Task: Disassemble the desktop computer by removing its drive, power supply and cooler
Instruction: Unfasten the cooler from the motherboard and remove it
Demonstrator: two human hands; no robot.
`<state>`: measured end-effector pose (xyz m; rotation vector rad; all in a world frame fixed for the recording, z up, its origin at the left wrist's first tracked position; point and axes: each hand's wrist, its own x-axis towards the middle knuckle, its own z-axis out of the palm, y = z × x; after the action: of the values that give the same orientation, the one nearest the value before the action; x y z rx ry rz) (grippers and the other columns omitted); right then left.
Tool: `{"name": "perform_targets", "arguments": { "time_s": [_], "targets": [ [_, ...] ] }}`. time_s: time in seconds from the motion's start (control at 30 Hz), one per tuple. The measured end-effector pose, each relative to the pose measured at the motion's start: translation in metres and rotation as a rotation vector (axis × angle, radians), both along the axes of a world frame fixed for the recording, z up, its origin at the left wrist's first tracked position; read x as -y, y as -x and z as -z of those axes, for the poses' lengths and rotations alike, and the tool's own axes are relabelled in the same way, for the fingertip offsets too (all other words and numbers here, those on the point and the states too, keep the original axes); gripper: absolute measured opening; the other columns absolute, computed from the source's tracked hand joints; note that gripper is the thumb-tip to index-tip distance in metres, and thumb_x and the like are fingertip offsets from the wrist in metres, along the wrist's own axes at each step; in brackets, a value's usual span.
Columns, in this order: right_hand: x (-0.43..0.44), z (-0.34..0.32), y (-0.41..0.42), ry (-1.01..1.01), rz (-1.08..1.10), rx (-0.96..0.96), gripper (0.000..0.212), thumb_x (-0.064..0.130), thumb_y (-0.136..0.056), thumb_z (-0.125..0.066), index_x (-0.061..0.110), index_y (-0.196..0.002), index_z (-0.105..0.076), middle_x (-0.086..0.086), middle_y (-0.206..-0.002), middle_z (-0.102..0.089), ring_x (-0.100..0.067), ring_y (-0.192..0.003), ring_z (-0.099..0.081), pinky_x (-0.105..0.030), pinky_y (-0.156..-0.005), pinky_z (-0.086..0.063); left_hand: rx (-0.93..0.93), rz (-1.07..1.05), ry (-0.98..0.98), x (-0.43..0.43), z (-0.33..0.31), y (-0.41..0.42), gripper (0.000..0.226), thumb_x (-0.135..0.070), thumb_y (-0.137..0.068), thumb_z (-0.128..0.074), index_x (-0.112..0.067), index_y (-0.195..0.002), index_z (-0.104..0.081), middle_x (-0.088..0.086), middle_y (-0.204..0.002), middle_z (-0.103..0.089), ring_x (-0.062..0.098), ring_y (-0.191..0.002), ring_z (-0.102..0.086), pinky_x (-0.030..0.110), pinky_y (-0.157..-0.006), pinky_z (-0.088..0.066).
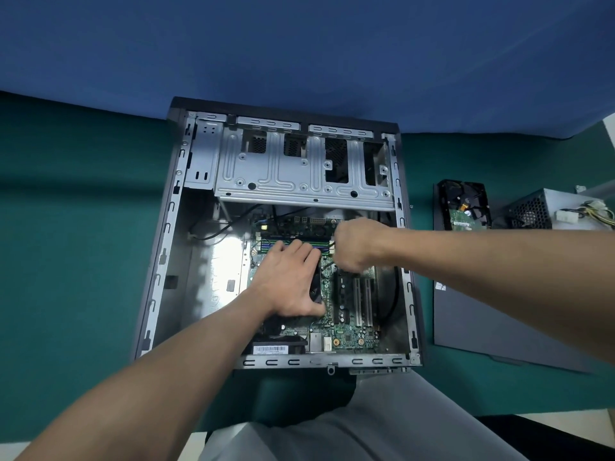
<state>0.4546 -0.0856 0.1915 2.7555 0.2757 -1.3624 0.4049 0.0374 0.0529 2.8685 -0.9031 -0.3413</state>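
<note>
Your left hand lies flat on the cooler, fingers released. Your right hand, at the cooler's far-right corner, is clenched, round what I cannot tell.

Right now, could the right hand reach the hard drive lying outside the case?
Probably yes: the hard drive lies uncovered just right of the case, with only its wall between it and the right hand.

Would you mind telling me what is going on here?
A person is working inside the open case, which lies on the table. The left hand rests flat on the cooler, still on the motherboard; the right hand is curled beside it, blurred, so whether it holds anything is unclear. The drive and power supply already lie outside, to the right.
</note>
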Motion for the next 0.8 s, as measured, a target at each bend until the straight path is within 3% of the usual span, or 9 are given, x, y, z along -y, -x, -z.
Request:
{"name": "perform_targets", "arguments": {
  "time_s": [0.07, 0.17, 0.23, 0.3, 0.37, 0.43, 0.5, 0.63, 0.8],
  "targets": [
    [0.001, -0.006, 0.003, 0.093, -0.453, 0.179, 0.026, 0.011, -0.092, -0.047, 0.008, -0.066, -0.043, -0.005, -0.071, -0.051, -0.022, -0.062, -0.051, -0.031, -0.057, -0.044, -0.005, -0.005, -0.009, 0.001, 0.000, 0.000, 0.088, -0.081, -0.060, -0.039, -0.012, -0.113, -0.049, 0.005, -0.109, -0.055, 0.022, -0.099, -0.045, 0.041, -0.086, -0.037],
    [0.004, -0.009, 0.006, 0.058, -1.013, 0.302, 0.041, 0.021, -0.101, -0.036, 0.010, -0.061, -0.031, -0.005, -0.068, -0.047, -0.025, -0.065, -0.050, -0.034, -0.059, -0.050, -0.023, -0.011, -0.021, 0.002, 0.001, 0.000, 0.091, -0.082, -0.060, -0.039, -0.012, -0.118, -0.051, 0.005, -0.112, -0.055, 0.022, -0.101, -0.045, 0.041, -0.089, -0.037],
    [0.001, -0.009, 0.005, -0.015, -0.988, 0.290, 0.041, 0.017, -0.099, -0.039, 0.013, -0.060, -0.026, -0.004, -0.060, -0.039, -0.024, -0.063, -0.045, -0.032, -0.056, -0.049, -0.025, -0.016, -0.014, 0.002, 0.001, 0.000, 0.091, -0.081, -0.060, -0.039, -0.013, -0.118, -0.051, 0.005, -0.113, -0.056, 0.022, -0.102, -0.046, 0.042, -0.089, -0.037],
    [-0.002, -0.004, 0.002, -0.125, -0.595, 0.257, 0.036, 0.009, -0.090, -0.050, 0.012, -0.059, -0.032, -0.003, -0.057, -0.037, -0.024, -0.061, -0.043, -0.024, -0.047, -0.035, -0.018, -0.011, -0.003, 0.001, 0.002, 0.000, 0.090, -0.081, -0.060, -0.040, -0.011, -0.115, -0.052, 0.007, -0.111, -0.057, 0.023, -0.102, -0.047, 0.042, -0.088, -0.038],
    [-0.001, 0.003, -0.006, -0.220, 0.033, 0.129, 0.025, 0.011, -0.088, -0.056, 0.008, -0.065, -0.049, -0.005, -0.057, -0.051, -0.022, -0.055, -0.048, -0.020, -0.040, -0.031, -0.003, -0.007, -0.003, 0.000, 0.001, 0.000, 0.088, -0.082, -0.060, -0.041, -0.011, -0.112, -0.052, 0.007, -0.107, -0.057, 0.023, -0.098, -0.048, 0.041, -0.085, -0.038],
    [0.004, 0.006, -0.014, -0.230, 0.682, -0.117, 0.018, 0.018, -0.097, -0.048, 0.006, -0.084, -0.050, -0.005, -0.055, -0.055, -0.013, -0.040, -0.041, -0.017, -0.034, -0.026, -0.003, -0.005, -0.001, 0.000, 0.001, 0.000, 0.088, -0.082, -0.059, -0.041, -0.012, -0.111, -0.050, 0.006, -0.106, -0.056, 0.024, -0.096, -0.047, 0.041, -0.084, -0.039],
    [0.010, 0.006, -0.015, -0.169, 0.859, -0.286, 0.018, 0.019, -0.102, -0.036, 0.009, -0.090, -0.045, -0.003, -0.050, -0.049, -0.008, -0.033, -0.028, -0.015, -0.034, -0.022, 0.000, -0.004, 0.003, 0.000, 0.001, 0.000, 0.087, -0.083, -0.059, -0.040, -0.012, -0.110, -0.049, 0.006, -0.106, -0.055, 0.023, -0.095, -0.047, 0.041, -0.084, -0.038],
    [0.007, 0.002, -0.009, -0.120, 0.429, -0.100, 0.025, 0.006, -0.094, -0.037, 0.006, -0.072, -0.048, -0.004, -0.057, -0.047, -0.010, -0.037, -0.034, -0.013, -0.032, -0.026, 0.000, -0.006, 0.016, 0.000, 0.001, 0.000, 0.085, -0.081, -0.059, -0.041, -0.013, -0.109, -0.049, 0.005, -0.104, -0.055, 0.023, -0.094, -0.046, 0.040, -0.083, -0.037],
    [0.010, -0.007, 0.001, 0.079, -0.782, 0.258, 0.035, 0.015, -0.096, -0.044, 0.013, -0.062, -0.034, -0.004, -0.065, -0.052, -0.017, -0.053, -0.048, -0.027, -0.044, -0.028, -0.011, -0.008, 0.024, 0.001, 0.001, 0.000, 0.082, -0.080, -0.060, -0.042, -0.012, -0.106, -0.051, 0.005, -0.100, -0.056, 0.023, -0.092, -0.047, 0.041, -0.083, -0.038]
  ]
}}
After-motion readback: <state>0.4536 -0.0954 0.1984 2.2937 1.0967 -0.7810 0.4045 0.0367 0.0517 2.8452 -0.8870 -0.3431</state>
